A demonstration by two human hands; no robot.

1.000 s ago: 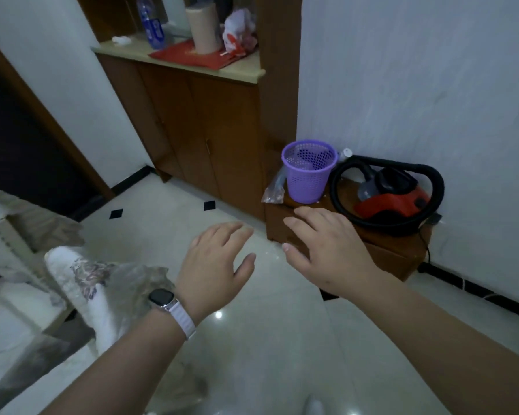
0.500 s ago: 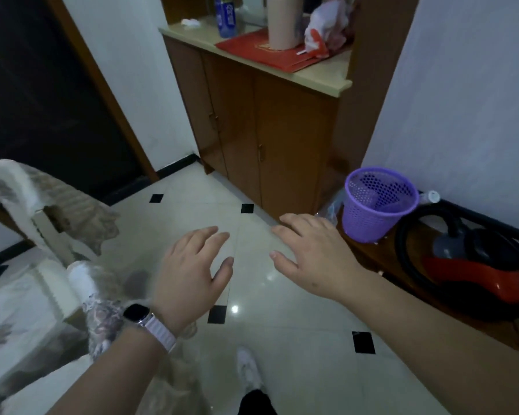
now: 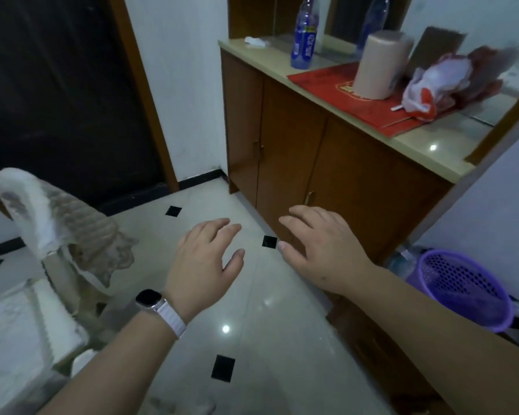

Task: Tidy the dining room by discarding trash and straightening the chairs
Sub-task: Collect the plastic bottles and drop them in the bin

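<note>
The chair (image 3: pixel 36 205), its back draped in a lace cover, stands well to the left of the counter (image 3: pixel 417 139), across a strip of floor (image 3: pixel 252 339). The bin (image 3: pixel 477 307) sits low, just past the counter's right end. Candidate trash lies on the counter: a crumpled tissue (image 3: pixel 254 41) at its far left corner and a red-and-white bag (image 3: pixel 432 85) toward its right end, with a bottle (image 3: pixel 303 40) and a beige roll (image 3: pixel 378 64) between them. The left hand (image 3: pixel 204 262) and right hand (image 3: pixel 321 250) hover palm down in front of the counter's doors, fingers spread and relaxed, holding nothing and touching nothing. The step in hand appears to be a transit between the bin and the next item. To do it well, settle on one target first. If it is the chair, face it square, grip the top of the back with both hands over the cover, and slide it rather than lift it so the cover stays put. If it is the trash, pinch the tissue and gather the bag by its neck so nothing spills. Compared with the frame half a second earlier, the view has swung left and upward. The bin has moved to the lower right edge, the vacuum beside it has nearly left the frame, more of the counter shows, and both hands keep the same open pose.
</note>
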